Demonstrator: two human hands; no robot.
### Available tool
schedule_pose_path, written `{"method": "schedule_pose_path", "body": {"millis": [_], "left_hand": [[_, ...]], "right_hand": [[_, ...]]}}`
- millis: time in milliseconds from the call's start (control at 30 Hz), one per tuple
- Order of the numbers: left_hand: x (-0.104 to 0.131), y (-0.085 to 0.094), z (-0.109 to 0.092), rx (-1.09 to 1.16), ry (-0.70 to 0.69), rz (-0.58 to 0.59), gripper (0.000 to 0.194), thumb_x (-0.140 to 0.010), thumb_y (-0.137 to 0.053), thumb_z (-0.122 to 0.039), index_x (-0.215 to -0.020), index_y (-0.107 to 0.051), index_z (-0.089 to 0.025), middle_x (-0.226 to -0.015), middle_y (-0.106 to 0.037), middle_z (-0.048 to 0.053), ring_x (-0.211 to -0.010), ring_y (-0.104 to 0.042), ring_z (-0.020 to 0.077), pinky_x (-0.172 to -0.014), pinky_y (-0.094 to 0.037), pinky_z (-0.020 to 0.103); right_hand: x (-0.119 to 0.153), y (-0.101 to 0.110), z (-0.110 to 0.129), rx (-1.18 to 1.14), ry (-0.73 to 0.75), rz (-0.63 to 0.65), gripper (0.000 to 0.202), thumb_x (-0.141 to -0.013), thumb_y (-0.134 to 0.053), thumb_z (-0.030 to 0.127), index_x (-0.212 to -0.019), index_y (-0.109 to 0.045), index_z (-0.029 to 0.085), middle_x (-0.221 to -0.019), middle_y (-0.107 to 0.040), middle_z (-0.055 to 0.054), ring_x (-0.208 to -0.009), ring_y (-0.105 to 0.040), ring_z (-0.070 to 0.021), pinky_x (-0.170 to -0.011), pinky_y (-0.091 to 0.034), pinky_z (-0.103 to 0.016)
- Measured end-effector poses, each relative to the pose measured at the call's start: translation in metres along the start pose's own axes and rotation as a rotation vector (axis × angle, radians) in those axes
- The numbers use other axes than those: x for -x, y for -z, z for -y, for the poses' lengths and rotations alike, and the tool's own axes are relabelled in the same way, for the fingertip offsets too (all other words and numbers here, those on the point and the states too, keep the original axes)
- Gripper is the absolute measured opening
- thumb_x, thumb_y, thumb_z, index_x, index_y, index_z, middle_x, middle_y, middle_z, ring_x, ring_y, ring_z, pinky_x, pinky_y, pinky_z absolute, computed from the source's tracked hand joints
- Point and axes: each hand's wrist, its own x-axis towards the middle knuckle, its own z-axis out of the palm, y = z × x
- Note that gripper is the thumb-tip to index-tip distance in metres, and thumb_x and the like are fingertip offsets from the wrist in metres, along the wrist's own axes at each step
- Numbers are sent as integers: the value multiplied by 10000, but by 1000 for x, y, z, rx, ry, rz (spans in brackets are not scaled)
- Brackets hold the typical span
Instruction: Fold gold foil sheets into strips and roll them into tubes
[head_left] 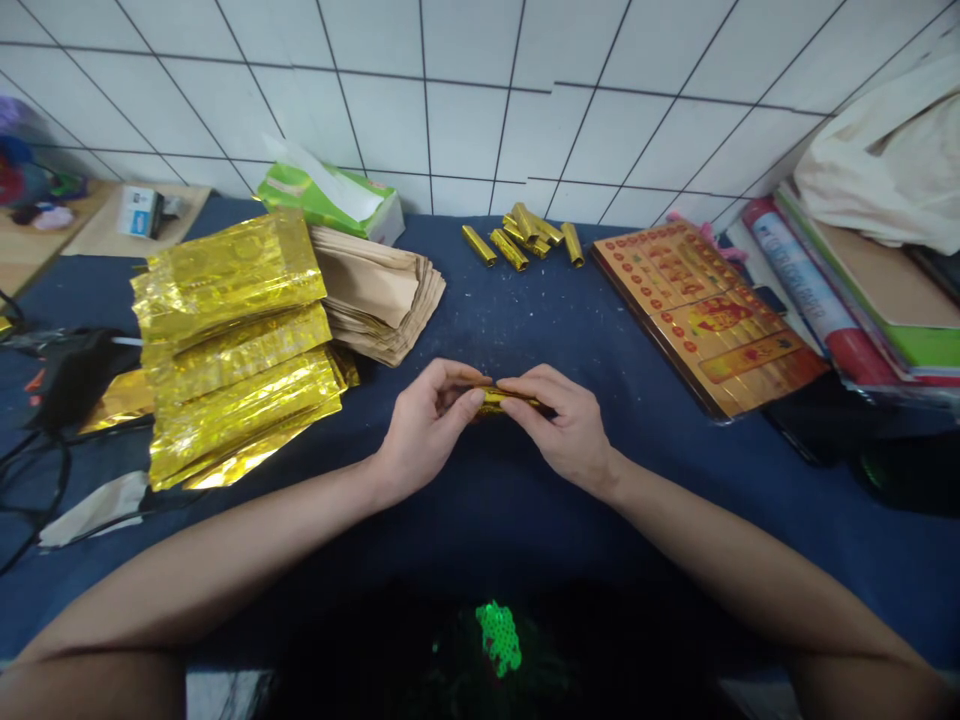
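Observation:
Both of my hands meet above the middle of the dark blue table. My left hand (433,420) pinches one end of a small gold foil roll (493,398) between thumb and fingers. At its other end, my right hand (561,420) closes on the same roll, which the fingers partly cover. Several finished-looking gold rolls (527,235) lie in a loose heap by the wall. A stack of gold foil sheets (240,340) spreads to the left of my left hand. Brown paper sheets (375,290) lie stacked beside the foil, partly under it.
A green tissue box (330,200) stands behind the brown paper. On the right lies a flat gold-and-red printed pack (709,310), near a red-and-blue tube (799,275) and a white cloth bag (885,165). At left are a black glue gun (79,375) and cables.

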Motion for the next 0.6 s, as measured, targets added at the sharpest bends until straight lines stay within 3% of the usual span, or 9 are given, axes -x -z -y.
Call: {"method": "schedule_pose_path", "body": {"millis": [100, 233, 367, 600], "left_hand": [[-2, -2, 0, 161, 51, -28, 235, -708, -668, -267, -852, -520, -155, -870, -675, 41, -651, -652, 119, -608, -554, 240], [-4, -3, -2, 139, 106, -25, 141, -698, -664, -249, -739, -592, -135, -726, -671, 19, -607, -636, 111, -608, -551, 231], [-5, -3, -3, 106, 131, -20, 107, -705, -645, -231, -754, -646, -136, -663, -665, 5, -577, -621, 104, -586, -543, 223], [-4, -3, -4, 83, 179, -8, 78, -698, -625, -211, -715, -629, -134, -589, -633, -8, -519, -596, 99, -541, -529, 223]], "right_hand": [[0, 0, -1, 37, 34, -71, 153, -813, -575, 209, -939, -660, 199, -791, -607, -22, -680, -578, -114, -606, -493, -261], [2, -1, -4, 99, 89, -99, 213, -814, -570, 220, -1014, -642, 230, -830, -607, -23, -712, -581, -127, -630, -509, -281], [5, -3, -4, 158, 115, -68, 290, -811, -571, 240, -1096, -615, 213, -850, -602, -48, -745, -585, -154, -664, -519, -316], [7, -6, -1, 212, 178, -6, 218, -826, -532, 224, -1020, -632, 214, -838, -607, -50, -741, -586, -155, -655, -518, -310]]}}
